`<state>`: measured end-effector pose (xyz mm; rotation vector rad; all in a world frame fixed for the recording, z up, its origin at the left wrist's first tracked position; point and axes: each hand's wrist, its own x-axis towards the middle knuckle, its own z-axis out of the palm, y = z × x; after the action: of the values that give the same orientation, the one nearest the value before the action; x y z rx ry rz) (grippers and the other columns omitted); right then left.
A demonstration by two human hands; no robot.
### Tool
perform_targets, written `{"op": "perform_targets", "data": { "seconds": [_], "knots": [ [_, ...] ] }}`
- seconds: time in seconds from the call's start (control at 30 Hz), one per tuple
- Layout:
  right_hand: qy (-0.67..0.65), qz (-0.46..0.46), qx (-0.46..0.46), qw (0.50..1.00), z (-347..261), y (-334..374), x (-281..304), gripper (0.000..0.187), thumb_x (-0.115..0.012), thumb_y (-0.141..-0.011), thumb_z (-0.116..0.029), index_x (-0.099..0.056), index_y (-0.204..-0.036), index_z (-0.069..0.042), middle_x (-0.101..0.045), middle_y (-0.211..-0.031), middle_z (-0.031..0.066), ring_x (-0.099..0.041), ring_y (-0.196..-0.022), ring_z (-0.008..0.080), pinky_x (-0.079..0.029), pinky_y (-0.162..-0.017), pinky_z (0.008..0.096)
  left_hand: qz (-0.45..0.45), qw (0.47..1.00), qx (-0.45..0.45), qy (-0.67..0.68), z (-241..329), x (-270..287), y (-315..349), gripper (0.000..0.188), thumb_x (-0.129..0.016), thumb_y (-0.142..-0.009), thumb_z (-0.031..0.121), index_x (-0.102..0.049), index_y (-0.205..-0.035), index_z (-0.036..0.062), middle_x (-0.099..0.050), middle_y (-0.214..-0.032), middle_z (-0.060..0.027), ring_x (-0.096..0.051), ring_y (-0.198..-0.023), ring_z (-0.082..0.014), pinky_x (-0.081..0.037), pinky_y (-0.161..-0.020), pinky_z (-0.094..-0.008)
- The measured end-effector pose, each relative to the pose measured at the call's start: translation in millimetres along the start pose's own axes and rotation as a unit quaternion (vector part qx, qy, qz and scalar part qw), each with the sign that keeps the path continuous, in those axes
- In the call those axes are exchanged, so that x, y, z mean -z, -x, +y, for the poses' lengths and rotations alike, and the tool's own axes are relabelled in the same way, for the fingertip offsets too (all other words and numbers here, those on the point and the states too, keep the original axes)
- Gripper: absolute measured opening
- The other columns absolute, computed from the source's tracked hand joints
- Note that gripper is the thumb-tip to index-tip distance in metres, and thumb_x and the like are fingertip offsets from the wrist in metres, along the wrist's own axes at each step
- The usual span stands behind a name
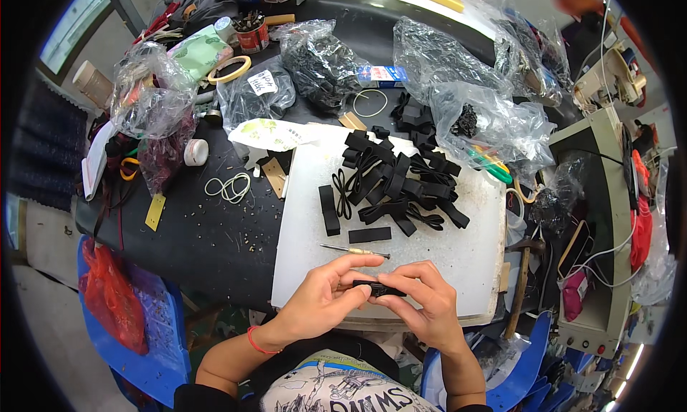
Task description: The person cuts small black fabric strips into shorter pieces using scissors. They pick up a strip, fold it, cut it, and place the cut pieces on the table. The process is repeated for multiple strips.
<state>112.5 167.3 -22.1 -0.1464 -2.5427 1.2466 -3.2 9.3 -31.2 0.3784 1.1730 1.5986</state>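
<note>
My left hand (330, 289) and my right hand (424, 297) meet over the near part of a white board (300, 233). Between them they pinch a small dark piece (381, 289), narrow and black; its exact kind is hard to make out. The left thumb presses on its left end, and the right thumb and fingers grip its right end. Just beyond the fingers lies a thin tool with a pale handle (351, 249), like a small screwdriver. Farther back is a heap of folded black straps (393, 183). Two flat black strips (370, 234) lie apart from the heap.
Clear plastic bags (486, 119) crowd the back, some holding black parts. At left are a tape roll (196, 152), white cord (229, 189) and a yellow tag (154, 212). A hammer (522, 283) stands by the board's right edge. Blue chairs (154, 319) flank me.
</note>
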Motion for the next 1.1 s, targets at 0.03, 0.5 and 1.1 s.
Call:
{"op": "perform_targets", "data": {
  "seconds": [0.03, 0.5, 1.1],
  "knots": [
    [-0.014, 0.003, -0.017, 1.0, 0, 2, -2, 0.034, -0.077, -0.069, -0.007, -0.068, -0.101, -0.006, -0.061, -0.091, 0.0069, -0.057, -0.08, 0.0219, -0.048, -0.068, 0.0315, 0.007, 1.0, -0.001, 0.003, 0, -1, 0, 0.039, -0.054, -0.09, 0.002, -0.045, -0.128, -0.0039, -0.064, -0.104, -0.0103, -0.059, -0.094, -0.0101, -0.05, -0.08, -0.0245],
    [-0.418, 0.075, -0.248, 0.871, 1, 14, -18, 0.021, -0.064, -0.086, -0.002, -0.06, -0.105, 0.003, -0.062, -0.091, 0.0073, -0.058, -0.076, 0.009, -0.049, -0.065, 0.022, 0.059, 0.996, -0.059, 0.023, -18, -5, -2, 0.022, -0.061, -0.091, 0.009, -0.058, -0.108, -0.0043, -0.064, -0.096, -0.0086, -0.061, -0.085, -0.01, -0.051, -0.073, -0.0233],
    [-0.415, 0.016, -0.255, 0.873, -3, 21, -13, 0.025, -0.06, -0.087, 0.0, -0.056, -0.111, 0.004, -0.06, -0.097, 0.0067, -0.056, -0.08, 0.0079, -0.05, -0.066, 0.0209, 0.038, 0.995, 0.041, 0.085, -13, -8, 11, 0.037, -0.061, -0.088, 0.005, -0.047, -0.122, -0.0024, -0.061, -0.103, -0.0083, -0.062, -0.089, -0.0137, -0.051, -0.076, -0.0235]
  ]
}}
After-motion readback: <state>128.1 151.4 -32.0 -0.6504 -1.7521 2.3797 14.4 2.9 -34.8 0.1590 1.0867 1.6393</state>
